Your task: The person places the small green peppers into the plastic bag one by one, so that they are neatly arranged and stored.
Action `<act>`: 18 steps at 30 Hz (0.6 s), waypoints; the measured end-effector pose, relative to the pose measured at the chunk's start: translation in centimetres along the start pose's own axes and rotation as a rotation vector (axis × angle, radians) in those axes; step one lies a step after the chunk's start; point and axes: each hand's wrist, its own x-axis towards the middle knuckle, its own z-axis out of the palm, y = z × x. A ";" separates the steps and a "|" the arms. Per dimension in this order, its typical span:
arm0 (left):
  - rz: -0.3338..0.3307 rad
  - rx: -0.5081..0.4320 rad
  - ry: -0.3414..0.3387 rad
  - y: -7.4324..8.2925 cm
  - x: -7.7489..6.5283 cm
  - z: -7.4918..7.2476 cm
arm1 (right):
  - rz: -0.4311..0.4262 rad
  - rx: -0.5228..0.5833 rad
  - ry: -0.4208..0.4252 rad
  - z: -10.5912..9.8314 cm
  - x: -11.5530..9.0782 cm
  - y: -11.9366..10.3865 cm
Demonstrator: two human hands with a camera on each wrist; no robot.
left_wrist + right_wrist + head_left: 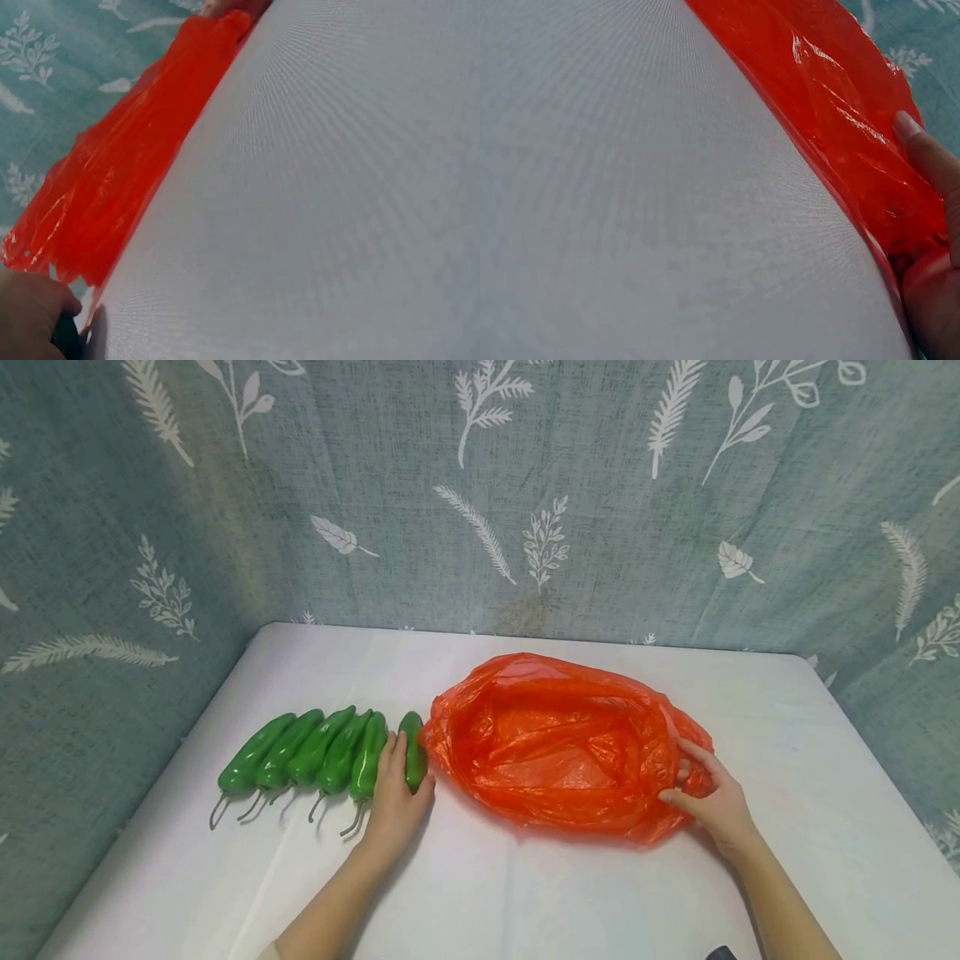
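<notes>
A person's left hand (397, 806) grips a green pepper (413, 747) on the white counter (525, 893), thumb to the pepper's right & fingers to its left, w/ the far end showing past the fingertips. Just to the right lies an orange-red plastic bag (558, 756), spread wide across the mid. of the counter, its mouth open & facing up, the film crinkled & shiny. The right hand (716, 802) pinches the bag's right side btwn thumb & fingers, w/ the thumb on the near side & the index finger reaching toward the far side. The bag's left end sits right by the gripped pepper; whether the two touch, can't tell. To the left of the left hand, five more green peppers (318, 750) lie side by side in a slanted row, tips toward the far edge, stems toward the near edge, the rightmost next to the fingers. Left-wrist cam catches the bag's near side, w/ a dark-green bit of pepper in the hand's grasp. At the near edge, right of ctr., a small dark object (722, 953) is cut off; ID unclear. Grey-green cloth (405, 468) w/ white leaf & sprig prints hangs at the far side, left & right.
</notes>
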 end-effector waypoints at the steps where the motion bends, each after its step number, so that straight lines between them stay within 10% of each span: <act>1: 0.000 -0.010 0.009 0.0 0.0 0.0 | 0.005 0.011 0.000 0.0 0.0 0.1; 18: 0.048 -0.124 0.171 0.7 -0.2 0.2 | 0.031 0.059 -0.013 -0.1 -0.1 0.5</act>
